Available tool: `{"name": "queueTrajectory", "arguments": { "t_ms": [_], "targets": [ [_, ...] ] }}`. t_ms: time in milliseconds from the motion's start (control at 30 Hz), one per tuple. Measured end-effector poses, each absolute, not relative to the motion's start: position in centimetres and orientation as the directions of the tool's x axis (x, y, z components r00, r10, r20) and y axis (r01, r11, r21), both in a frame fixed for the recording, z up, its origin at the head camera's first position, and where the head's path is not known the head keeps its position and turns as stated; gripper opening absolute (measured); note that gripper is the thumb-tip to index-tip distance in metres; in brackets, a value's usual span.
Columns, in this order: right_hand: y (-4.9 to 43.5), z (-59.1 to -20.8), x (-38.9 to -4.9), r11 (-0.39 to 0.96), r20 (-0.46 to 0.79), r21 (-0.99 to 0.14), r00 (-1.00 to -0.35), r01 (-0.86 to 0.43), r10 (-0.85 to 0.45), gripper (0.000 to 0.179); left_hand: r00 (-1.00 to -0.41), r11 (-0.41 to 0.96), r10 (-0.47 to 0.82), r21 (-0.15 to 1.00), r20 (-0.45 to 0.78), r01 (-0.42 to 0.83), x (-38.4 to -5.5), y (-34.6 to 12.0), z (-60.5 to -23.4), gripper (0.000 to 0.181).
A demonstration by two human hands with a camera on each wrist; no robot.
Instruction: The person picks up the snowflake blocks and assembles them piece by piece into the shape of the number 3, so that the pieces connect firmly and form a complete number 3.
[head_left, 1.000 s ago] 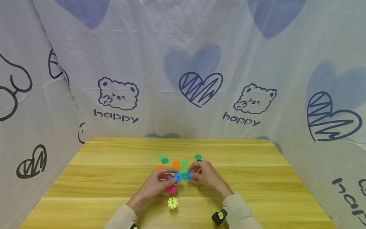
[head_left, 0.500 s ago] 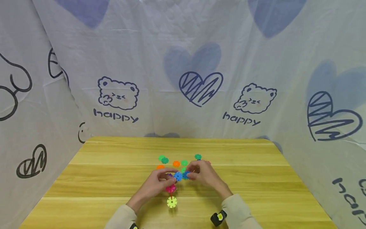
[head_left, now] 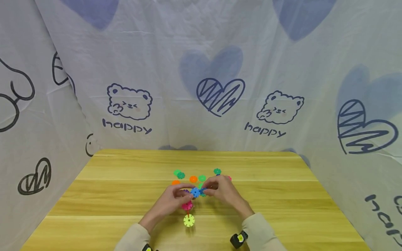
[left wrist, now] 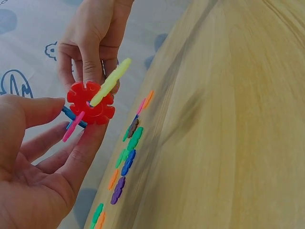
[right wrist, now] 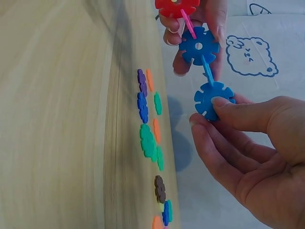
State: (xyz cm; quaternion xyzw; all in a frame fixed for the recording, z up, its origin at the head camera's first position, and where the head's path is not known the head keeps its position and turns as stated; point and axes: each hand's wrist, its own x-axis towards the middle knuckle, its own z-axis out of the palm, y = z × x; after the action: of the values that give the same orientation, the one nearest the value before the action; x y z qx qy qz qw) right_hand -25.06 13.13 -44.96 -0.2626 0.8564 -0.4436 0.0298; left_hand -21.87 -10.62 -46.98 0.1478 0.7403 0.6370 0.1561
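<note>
Between my two hands hangs a chain of slotted snowflake discs held above the table. My left hand [head_left: 172, 199] pinches the chain at a blue disc [right wrist: 195, 49]. From there a pink disc [head_left: 187, 205], a red disc [left wrist: 99, 114] and a yellow disc [head_left: 189, 220] trail toward me. At the other end, my right hand [head_left: 223, 189] pinches a blue disc [right wrist: 209, 101] by thumb and fingertips. An edge-on blue disc [right wrist: 208, 69] stands between these two blue ones, touching both in the right wrist view; how deep the slots sit cannot be told.
Loose discs lie on the wooden table [head_left: 125, 195] beyond my hands, among them orange [head_left: 193, 179], green [head_left: 217, 171], purple [right wrist: 142, 82] and brown [right wrist: 160, 189] ones. A printed cloth [head_left: 176, 115] hangs behind the table's far edge.
My right hand has moved left, bringing its blue disc up against the blue disc at the chain's end. The left hand has stayed nearly still.
</note>
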Motion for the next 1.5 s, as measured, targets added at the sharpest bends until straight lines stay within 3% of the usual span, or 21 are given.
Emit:
{"name": "queueTrajectory", "arguments": {
  "t_ms": [733,1500],
  "targets": [
    [12.6,-45.0,-24.9,0.453,0.216,-0.777,-0.861,-0.437,-0.46,0.004,-0.901,0.117,0.433,0.992,-0.012,0.043,-22.2,-10.8,-46.6,0.043],
    [12.1,-45.3,-24.5,0.443,0.33,-0.729,-0.835,-0.522,-0.441,0.009,-0.905,0.123,0.425,0.99,0.011,0.07,-22.4,-10.6,-46.9,0.04]
  ]
}}
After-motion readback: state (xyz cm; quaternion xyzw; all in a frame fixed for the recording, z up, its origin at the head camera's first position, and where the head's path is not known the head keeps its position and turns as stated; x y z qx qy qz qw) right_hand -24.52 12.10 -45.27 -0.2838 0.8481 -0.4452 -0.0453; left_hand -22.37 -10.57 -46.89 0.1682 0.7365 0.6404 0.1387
